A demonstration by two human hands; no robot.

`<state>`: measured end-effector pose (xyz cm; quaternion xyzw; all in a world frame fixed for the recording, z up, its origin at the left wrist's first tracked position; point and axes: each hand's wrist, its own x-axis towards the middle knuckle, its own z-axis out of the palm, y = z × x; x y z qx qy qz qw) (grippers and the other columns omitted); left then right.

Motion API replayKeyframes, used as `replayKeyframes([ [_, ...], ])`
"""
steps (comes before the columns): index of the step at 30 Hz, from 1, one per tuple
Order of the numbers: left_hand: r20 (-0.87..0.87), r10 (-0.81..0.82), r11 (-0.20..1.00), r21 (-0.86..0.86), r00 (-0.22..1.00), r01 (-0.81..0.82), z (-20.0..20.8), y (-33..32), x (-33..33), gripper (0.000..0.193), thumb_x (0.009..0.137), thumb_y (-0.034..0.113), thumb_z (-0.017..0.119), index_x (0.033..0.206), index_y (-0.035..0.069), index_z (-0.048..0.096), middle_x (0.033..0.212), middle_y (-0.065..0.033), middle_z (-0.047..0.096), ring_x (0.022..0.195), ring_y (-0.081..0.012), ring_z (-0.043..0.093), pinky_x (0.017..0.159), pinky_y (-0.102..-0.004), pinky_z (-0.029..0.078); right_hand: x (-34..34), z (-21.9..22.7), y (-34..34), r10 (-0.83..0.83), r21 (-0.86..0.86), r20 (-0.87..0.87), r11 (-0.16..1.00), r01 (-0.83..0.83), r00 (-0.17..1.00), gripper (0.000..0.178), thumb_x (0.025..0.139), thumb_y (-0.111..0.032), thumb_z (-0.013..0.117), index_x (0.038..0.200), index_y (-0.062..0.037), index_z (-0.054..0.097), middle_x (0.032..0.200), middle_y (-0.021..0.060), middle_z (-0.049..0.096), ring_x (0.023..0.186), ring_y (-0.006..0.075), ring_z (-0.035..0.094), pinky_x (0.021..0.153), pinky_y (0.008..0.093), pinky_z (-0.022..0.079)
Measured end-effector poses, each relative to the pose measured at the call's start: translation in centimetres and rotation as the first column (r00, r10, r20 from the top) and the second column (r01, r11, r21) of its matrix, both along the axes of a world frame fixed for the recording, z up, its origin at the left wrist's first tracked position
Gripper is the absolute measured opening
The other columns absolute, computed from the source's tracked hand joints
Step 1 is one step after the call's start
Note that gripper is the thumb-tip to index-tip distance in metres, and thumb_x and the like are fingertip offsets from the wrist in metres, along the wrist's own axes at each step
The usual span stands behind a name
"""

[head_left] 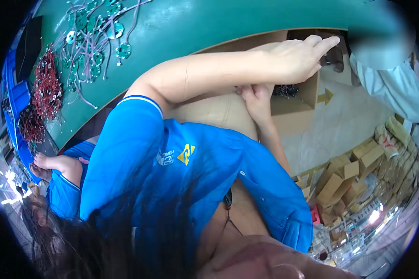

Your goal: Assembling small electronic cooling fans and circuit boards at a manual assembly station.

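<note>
One outstretched left hand (pixel 295 61), apparently reaching, is hovering above a cardboard box (pixel 293 118) of dark wires (pixel 285 91), its extended fingers needing closing to grasp; the right hand (pixel 257 100) is sitting curled below, hold unclear. Leftward of both, a green table (pixel 195 28) is bearing circuit boards (pixel 81 60); rightward, floor (pixel 349 114) is showing.

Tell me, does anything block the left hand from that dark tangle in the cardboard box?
Nothing visible does: the dark tangle shows just below the left hand, which hides part of the cardboard box.
</note>
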<state>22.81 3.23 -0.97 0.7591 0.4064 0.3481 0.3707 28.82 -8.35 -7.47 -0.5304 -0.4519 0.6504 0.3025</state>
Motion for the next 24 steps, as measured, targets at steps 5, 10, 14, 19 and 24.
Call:
replayKeyframes([
  [5, -0.157, 0.233, 0.901, 0.405, 0.960, -0.152, -0.1, -2.0, -9.9, 0.035, 0.080, 0.008, 0.061, 0.115, 0.009, 0.054, 0.112, -0.0106, 0.055, 0.093, -0.0256, 0.058, 0.076, -0.0321, 0.049, -0.3, 0.5, 0.4, -0.092, -0.032, -0.112, 0.996, 0.089, 0.989, 0.016, 0.093, -0.012, 0.051, 0.101, -0.0006, 0.059, 0.069, 0.0021, 0.056, 0.061, 0.0074, 0.050, 0.053, 0.0191, 0.038],
  [10, -0.529, 0.593, 0.800, 0.474, 0.607, -0.368, 1.9, -6.4, -20.3, 0.027, 0.080, 0.016, 0.066, 0.104, 0.007, 0.057, 0.099, -0.0089, 0.054, 0.083, -0.0245, 0.055, 0.071, -0.0311, 0.046, -0.4, 1.2, 1.7, 0.042, -0.021, -0.033, 0.999, -0.043, 0.999, 0.016, 0.095, -0.012, 0.049, 0.102, -0.0030, 0.059, 0.069, -0.0001, 0.053, 0.060, 0.0050, 0.046, 0.052, 0.0181, 0.036],
  [14, -0.639, 0.673, 0.735, 0.519, 0.372, -0.437, 1.2, -9.6, -25.6, 0.032, 0.075, 0.017, 0.069, 0.098, 0.003, 0.052, 0.091, -0.0098, 0.049, 0.077, -0.0244, 0.050, 0.069, -0.0321, 0.044, -1.9, 2.2, 2.6, 0.120, 0.054, 0.000, 0.991, -0.120, 0.993, 0.016, 0.095, -0.009, 0.048, 0.105, -0.0016, 0.058, 0.073, 0.0022, 0.053, 0.062, 0.0062, 0.045, 0.054, 0.0177, 0.036],
  [19, -0.667, 0.604, 0.770, 0.348, 0.436, -0.535, 1.2, -11.3, -26.8, 0.032, 0.075, 0.012, 0.069, 0.098, 0.002, 0.050, 0.093, -0.0117, 0.048, 0.081, -0.0260, 0.048, 0.074, -0.0336, 0.043, -5.5, 4.6, 4.0, 0.206, 0.311, -0.015, 0.931, -0.191, 0.978, 0.015, 0.091, -0.008, 0.054, 0.104, -0.0028, 0.059, 0.079, 0.0025, 0.055, 0.062, 0.0066, 0.047, 0.053, 0.0185, 0.037],
  [24, -0.583, 0.596, 0.784, 0.275, 0.552, -0.557, 1.5, -10.6, -27.3, 0.036, 0.068, 0.005, 0.071, 0.093, 0.002, 0.045, 0.099, -0.0145, 0.047, 0.087, -0.0296, 0.047, 0.079, -0.0368, 0.041, -10.9, 7.4, 6.9, 0.235, 0.681, 0.262, 0.643, -0.352, 0.936, 0.023, 0.082, -0.005, 0.060, 0.105, -0.0055, 0.060, 0.092, 0.0041, 0.059, 0.062, 0.0148, 0.052, 0.056, 0.0241, 0.043],
])
